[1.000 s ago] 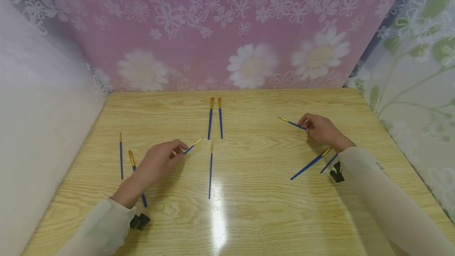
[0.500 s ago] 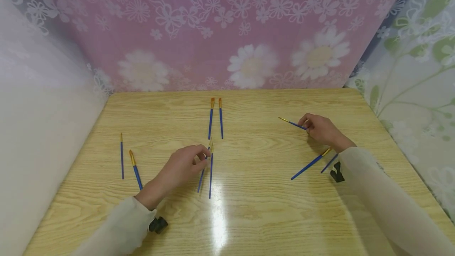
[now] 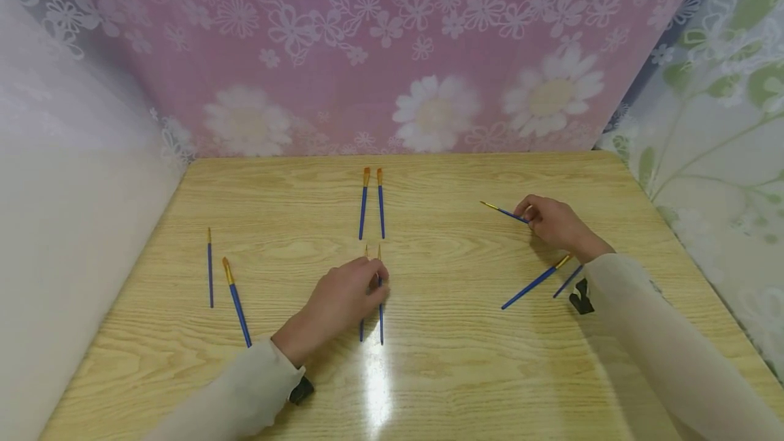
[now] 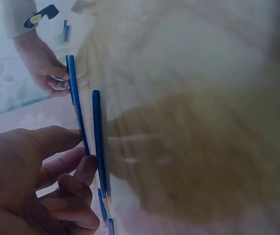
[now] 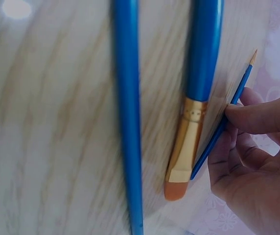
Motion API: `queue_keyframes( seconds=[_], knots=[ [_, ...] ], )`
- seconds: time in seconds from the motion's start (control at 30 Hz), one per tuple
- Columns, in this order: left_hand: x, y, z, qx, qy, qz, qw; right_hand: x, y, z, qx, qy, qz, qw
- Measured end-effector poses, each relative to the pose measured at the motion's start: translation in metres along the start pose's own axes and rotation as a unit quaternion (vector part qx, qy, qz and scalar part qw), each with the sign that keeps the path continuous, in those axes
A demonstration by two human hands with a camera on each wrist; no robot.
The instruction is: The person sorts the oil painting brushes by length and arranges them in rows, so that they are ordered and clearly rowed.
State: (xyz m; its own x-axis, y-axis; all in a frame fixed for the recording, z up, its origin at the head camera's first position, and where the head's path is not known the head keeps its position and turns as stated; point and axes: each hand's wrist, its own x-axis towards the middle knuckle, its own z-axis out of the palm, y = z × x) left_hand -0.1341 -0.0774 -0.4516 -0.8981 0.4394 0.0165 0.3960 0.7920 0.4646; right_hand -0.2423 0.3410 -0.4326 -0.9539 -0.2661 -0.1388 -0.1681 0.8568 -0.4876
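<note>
Fingers (image 5: pixel 219 154) pinching, left hand (image 3: pixel 344 291) holds a slim glossy brush (image 4: pixel 77 98), right hand (image 3: pixel 556 224) a fine-tipped brush (image 5: pixel 243 84)

From my remote station I saw a homelike nook, with floral curtains (image 3: pixel 343 94) hung around a wood-grain bench (image 3: pixel 453 352).

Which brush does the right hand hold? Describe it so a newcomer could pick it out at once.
On the wooden table, go to the person's right, where the right hand pinches a slim blue brush with a gold collar. Unlike the two brushes lying by the sleeve, it is held, fine tip pointing left.
</note>
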Motion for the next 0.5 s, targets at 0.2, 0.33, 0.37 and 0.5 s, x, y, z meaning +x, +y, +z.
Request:
queue_keyframes(
  seconds=[0.2, 0.33, 0.37, 0.5],
  knots=[
    [-0.0011, 0.0034, 0.0025, 0.026, 0.012, 0.011, 0.9995, -0.0004, 0.0000, 0.0001, 0.004, 0.000, -0.001, 1.000],
    [-0.0023, 0.0058, 0.0020, 0.031, 0.019, 0.015, 0.9992, -0.0004, 0.0002, 0.0005, 0.004, -0.003, 0.001, 1.000],
    [-0.0027, 0.0064, 0.0017, 0.031, 0.021, 0.016, 0.9992, -0.0003, 0.0004, 0.0006, 0.004, -0.004, 0.001, 1.000],
    [-0.0032, 0.0078, 0.0016, 0.033, 0.027, 0.018, 0.9989, -0.0001, -0.0001, 0.0004, 0.008, -0.007, 0.005, 1.000]
  ],
)
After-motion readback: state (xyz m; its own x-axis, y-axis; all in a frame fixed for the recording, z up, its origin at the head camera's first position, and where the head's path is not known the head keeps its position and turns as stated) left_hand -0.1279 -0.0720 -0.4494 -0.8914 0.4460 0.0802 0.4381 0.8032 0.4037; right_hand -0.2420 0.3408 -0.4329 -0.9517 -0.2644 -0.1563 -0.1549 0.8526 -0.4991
